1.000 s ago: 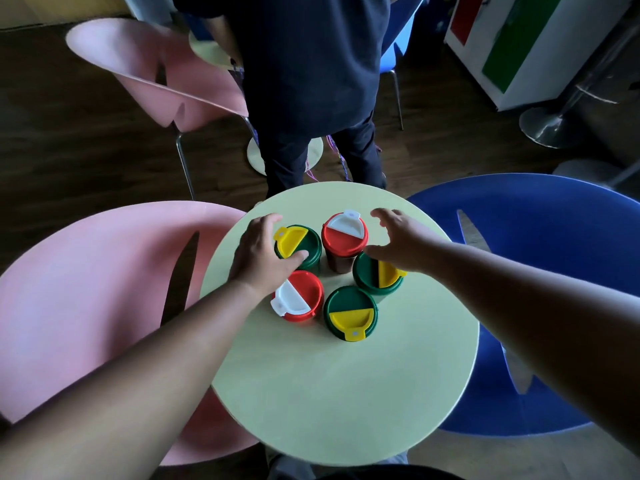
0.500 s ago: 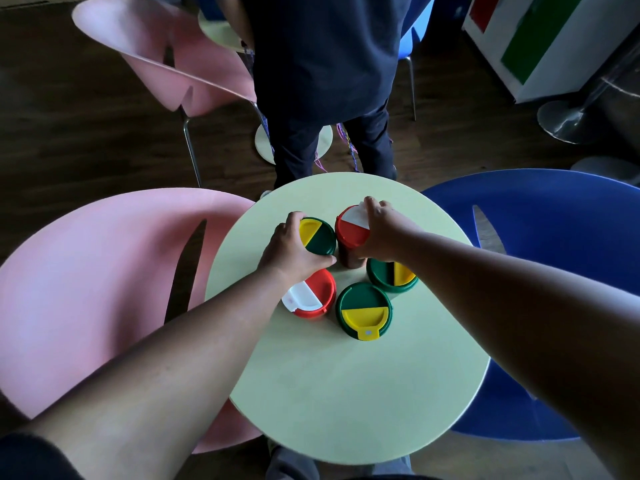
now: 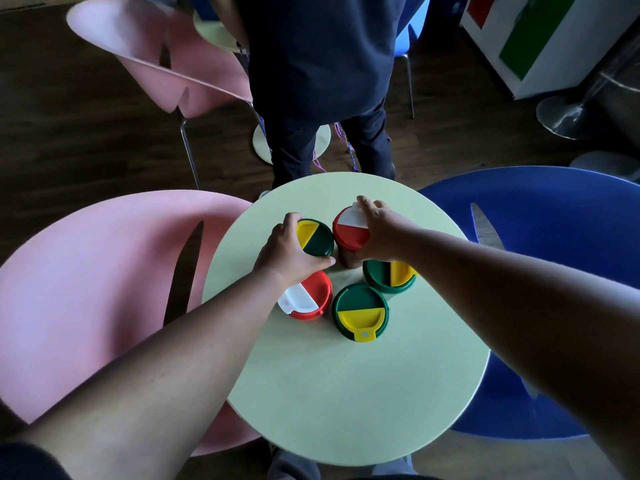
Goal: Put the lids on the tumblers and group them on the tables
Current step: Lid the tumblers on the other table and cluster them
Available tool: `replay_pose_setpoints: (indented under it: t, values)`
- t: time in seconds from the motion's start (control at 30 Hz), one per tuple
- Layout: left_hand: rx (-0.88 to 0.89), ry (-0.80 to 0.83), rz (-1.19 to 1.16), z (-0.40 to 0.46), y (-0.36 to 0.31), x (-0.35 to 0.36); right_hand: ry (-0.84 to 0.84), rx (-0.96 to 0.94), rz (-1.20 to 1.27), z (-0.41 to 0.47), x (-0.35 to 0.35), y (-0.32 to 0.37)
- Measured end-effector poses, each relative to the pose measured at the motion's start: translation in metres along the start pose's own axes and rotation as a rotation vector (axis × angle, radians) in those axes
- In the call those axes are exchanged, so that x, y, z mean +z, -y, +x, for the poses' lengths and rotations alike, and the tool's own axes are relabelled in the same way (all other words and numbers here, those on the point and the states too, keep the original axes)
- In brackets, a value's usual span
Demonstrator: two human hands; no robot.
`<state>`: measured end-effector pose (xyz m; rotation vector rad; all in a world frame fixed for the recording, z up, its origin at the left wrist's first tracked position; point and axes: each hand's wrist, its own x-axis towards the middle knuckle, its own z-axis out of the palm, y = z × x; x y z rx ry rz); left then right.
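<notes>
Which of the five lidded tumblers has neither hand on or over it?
The green-lidded plastic tumbler nearest the camera, its yellow flap tab pointing toward the viewer. It stands fully uncovered; the other four are gripped or partly overlapped by the left hand or right hand.

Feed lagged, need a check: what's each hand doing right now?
Left hand: closed around the green-lidded tumbler.
Right hand: closed around the red-lidded tumbler.

The table (image 3: 346, 393) lies bare from four through eight o'clock; five lidded tumblers (image 3: 360, 311) crowd together toward twelve, blocking passage between them.
</notes>
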<state>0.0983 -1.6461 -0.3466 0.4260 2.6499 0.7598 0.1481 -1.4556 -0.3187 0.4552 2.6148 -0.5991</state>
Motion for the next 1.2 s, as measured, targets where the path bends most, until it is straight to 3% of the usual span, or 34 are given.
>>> replay_pose_setpoints:
  t: [0.2,0.37,0.53,0.63,0.9,1.2]
  values:
    - [0.01,0.064,-0.021,-0.004,0.005,-0.007,0.002,0.031,0.041,-0.006,-0.003,-0.003]
    - [0.216,-0.091,0.082,-0.038,0.025,-0.02,-0.038,0.028,0.085,-0.032,-0.004,-0.016]
    - [0.4,-0.013,0.196,-0.075,0.046,-0.017,-0.013,0.019,0.073,-0.065,0.003,-0.038]
    - [0.402,0.067,0.223,-0.082,0.047,-0.01,0.029,0.04,0.067,-0.071,0.007,-0.047]
    - [0.332,-0.003,0.188,-0.077,0.037,-0.002,0.038,0.007,0.036,-0.066,0.011,-0.048]
    - [0.287,0.035,0.249,-0.081,0.038,-0.007,0.042,0.016,0.058,-0.069,0.011,-0.05]
